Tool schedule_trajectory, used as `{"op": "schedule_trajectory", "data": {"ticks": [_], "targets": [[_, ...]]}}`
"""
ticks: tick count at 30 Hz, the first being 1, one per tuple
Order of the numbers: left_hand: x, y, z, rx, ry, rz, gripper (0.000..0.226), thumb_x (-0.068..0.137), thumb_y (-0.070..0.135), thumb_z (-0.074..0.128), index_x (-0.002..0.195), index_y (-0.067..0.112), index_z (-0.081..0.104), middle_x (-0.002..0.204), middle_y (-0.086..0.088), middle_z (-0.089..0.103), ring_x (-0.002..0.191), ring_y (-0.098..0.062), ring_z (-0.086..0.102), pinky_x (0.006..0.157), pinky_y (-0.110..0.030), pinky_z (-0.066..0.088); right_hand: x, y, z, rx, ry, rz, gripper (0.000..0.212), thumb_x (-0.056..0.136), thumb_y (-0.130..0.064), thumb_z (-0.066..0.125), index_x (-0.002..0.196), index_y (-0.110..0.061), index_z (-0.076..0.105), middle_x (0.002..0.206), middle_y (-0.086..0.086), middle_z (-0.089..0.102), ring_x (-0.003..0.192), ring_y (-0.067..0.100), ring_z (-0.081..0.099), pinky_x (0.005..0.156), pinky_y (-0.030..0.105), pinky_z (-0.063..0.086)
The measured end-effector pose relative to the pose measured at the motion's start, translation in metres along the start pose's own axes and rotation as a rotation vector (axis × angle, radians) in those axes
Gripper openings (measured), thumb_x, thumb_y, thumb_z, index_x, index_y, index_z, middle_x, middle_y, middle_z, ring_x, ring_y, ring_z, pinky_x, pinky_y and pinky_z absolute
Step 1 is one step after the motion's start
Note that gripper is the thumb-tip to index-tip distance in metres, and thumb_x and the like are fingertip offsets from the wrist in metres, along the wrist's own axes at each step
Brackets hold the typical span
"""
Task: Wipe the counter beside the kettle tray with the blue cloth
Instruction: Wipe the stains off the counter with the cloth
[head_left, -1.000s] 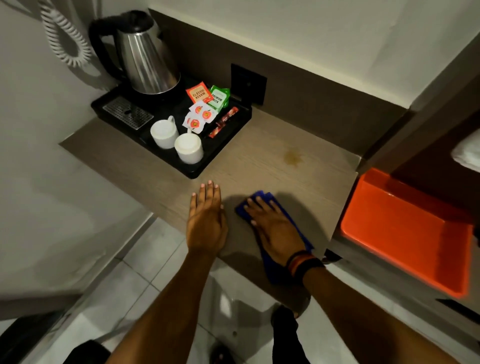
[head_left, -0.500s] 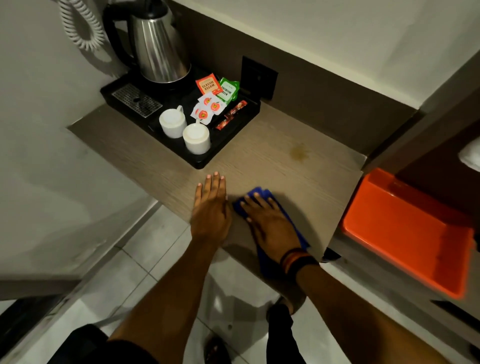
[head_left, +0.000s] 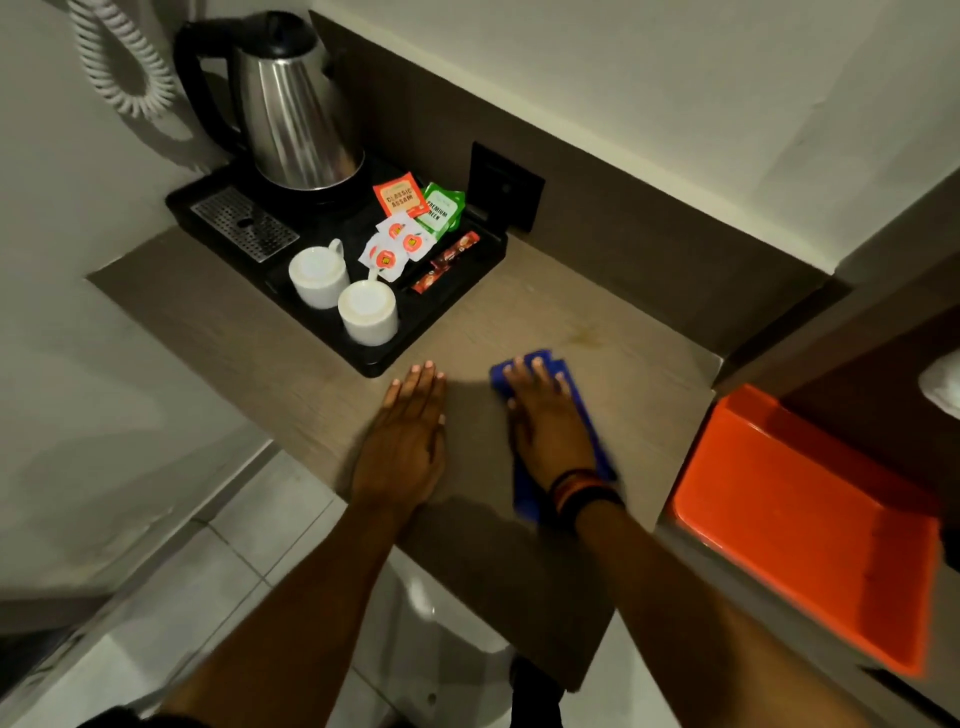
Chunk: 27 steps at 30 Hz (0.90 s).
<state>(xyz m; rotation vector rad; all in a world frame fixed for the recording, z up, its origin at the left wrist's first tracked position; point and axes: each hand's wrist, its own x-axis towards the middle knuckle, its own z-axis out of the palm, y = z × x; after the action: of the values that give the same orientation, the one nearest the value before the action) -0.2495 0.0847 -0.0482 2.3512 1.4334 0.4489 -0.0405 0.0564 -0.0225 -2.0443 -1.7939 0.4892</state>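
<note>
A blue cloth (head_left: 592, 423) lies flat on the brown wooden counter (head_left: 613, 364), just right of the black kettle tray (head_left: 447, 312). My right hand (head_left: 545, 421) presses down on the cloth with fingers spread and covers most of it; blue shows past the fingertips and along the right side of the wrist. My left hand (head_left: 408, 441) rests flat on the counter near the tray's front corner, holding nothing. A steel kettle (head_left: 296, 119) stands at the back of the tray. A faint yellowish stain (head_left: 587, 338) marks the counter beyond the cloth.
The tray also holds two white cups (head_left: 343, 291) and several tea and sugar sachets (head_left: 415, 223). A black wall socket (head_left: 504, 187) sits behind the tray. An orange tray (head_left: 810, 525) lies on a lower shelf to the right. A coiled white cord (head_left: 119, 62) hangs on the left wall.
My right hand has pushed the blue cloth a little farther onto the counter, toward the stain. My left hand stays flat beside it. The camera has shifted slightly.
</note>
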Motion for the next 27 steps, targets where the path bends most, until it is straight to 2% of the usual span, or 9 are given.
{"op": "schedule_trajectory", "data": {"ticks": [3, 6, 11, 13, 15, 19, 21, 24, 27], "targets": [[0.000, 0.002, -0.004, -0.007, -0.029, -0.016, 0.063, 0.103, 0.040, 0.021, 0.161, 0.017, 0.009, 0.170, -0.005, 0.008, 0.157, -0.019, 0.007, 0.127, -0.039, 0.001, -0.048, 0.014, -0.015, 0.031, -0.024, -0.089, 0.049, 0.104, -0.027, 0.041, 0.153, -0.029, 0.033, 0.161, -0.006, 0.029, 0.150, 0.010, 0.018, 0.124, 0.035, 0.010], [0.001, 0.002, -0.006, 0.016, -0.073, -0.032, 0.067, 0.101, 0.046, 0.012, 0.161, 0.017, 0.004, 0.169, -0.001, -0.002, 0.157, -0.016, -0.003, 0.126, -0.036, -0.007, -0.041, 0.055, -0.039, 0.106, 0.151, 0.147, 0.048, 0.103, -0.022, 0.044, 0.151, -0.025, 0.038, 0.159, 0.000, 0.035, 0.147, 0.014, 0.028, 0.123, 0.038, 0.020], [0.004, 0.001, -0.005, 0.039, -0.095, -0.073, 0.063, 0.106, 0.039, 0.024, 0.162, 0.021, 0.002, 0.170, 0.002, -0.007, 0.156, -0.013, -0.010, 0.126, -0.036, -0.006, 0.064, 0.069, -0.050, 0.091, 0.316, 0.388, 0.042, 0.105, -0.021, 0.038, 0.145, -0.010, 0.046, 0.156, 0.014, 0.041, 0.149, 0.025, 0.028, 0.124, 0.044, 0.018], [0.005, 0.001, -0.004, 0.037, -0.098, -0.079, 0.063, 0.106, 0.039, 0.024, 0.162, 0.021, 0.001, 0.169, 0.002, -0.008, 0.155, -0.012, -0.011, 0.125, -0.035, -0.008, 0.087, 0.048, -0.040, 0.081, 0.257, 0.351, 0.044, 0.105, -0.022, 0.038, 0.147, -0.010, 0.042, 0.158, 0.013, 0.037, 0.149, 0.027, 0.026, 0.124, 0.045, 0.016], [0.006, 0.000, -0.005, 0.018, -0.106, -0.067, 0.064, 0.104, 0.041, 0.022, 0.162, 0.021, 0.001, 0.169, 0.001, -0.007, 0.155, -0.012, -0.009, 0.125, -0.036, -0.008, 0.075, 0.019, -0.024, 0.079, 0.144, 0.166, 0.046, 0.104, -0.021, 0.041, 0.150, -0.016, 0.039, 0.160, 0.009, 0.033, 0.150, 0.024, 0.025, 0.124, 0.046, 0.017], [0.003, 0.001, -0.005, 0.013, -0.121, -0.063, 0.065, 0.103, 0.043, 0.019, 0.161, 0.021, -0.001, 0.170, 0.000, -0.006, 0.157, -0.015, -0.007, 0.126, -0.037, -0.007, -0.026, 0.006, -0.016, 0.038, -0.008, -0.063, 0.050, 0.104, -0.026, 0.045, 0.152, -0.029, 0.034, 0.160, -0.009, 0.025, 0.148, 0.010, 0.017, 0.123, 0.034, 0.010], [0.003, 0.001, -0.006, 0.008, -0.115, -0.060, 0.065, 0.104, 0.042, 0.021, 0.161, 0.020, -0.001, 0.170, -0.001, -0.005, 0.156, -0.014, -0.007, 0.126, -0.037, -0.006, -0.041, 0.036, -0.030, 0.026, 0.033, -0.015, 0.051, 0.103, -0.025, 0.046, 0.152, -0.031, 0.033, 0.158, -0.011, 0.025, 0.146, 0.008, 0.016, 0.122, 0.036, 0.011], [0.004, 0.001, -0.006, 0.018, -0.086, -0.042, 0.064, 0.105, 0.039, 0.024, 0.162, 0.019, 0.004, 0.171, -0.002, -0.001, 0.157, -0.015, -0.005, 0.127, -0.037, -0.005, 0.000, 0.074, -0.041, -0.051, 0.103, 0.099, 0.046, 0.105, -0.033, 0.036, 0.151, -0.027, 0.038, 0.161, -0.001, 0.033, 0.151, 0.014, 0.020, 0.125, 0.046, 0.015], [0.006, 0.000, -0.002, 0.019, -0.072, -0.068, 0.062, 0.106, 0.037, 0.025, 0.162, 0.020, 0.004, 0.171, -0.001, -0.002, 0.156, -0.013, -0.006, 0.125, -0.033, -0.008, 0.058, 0.065, -0.037, -0.055, 0.166, 0.197, 0.046, 0.105, -0.030, 0.035, 0.149, -0.018, 0.041, 0.159, 0.004, 0.037, 0.151, 0.019, 0.022, 0.125, 0.045, 0.013]]}}
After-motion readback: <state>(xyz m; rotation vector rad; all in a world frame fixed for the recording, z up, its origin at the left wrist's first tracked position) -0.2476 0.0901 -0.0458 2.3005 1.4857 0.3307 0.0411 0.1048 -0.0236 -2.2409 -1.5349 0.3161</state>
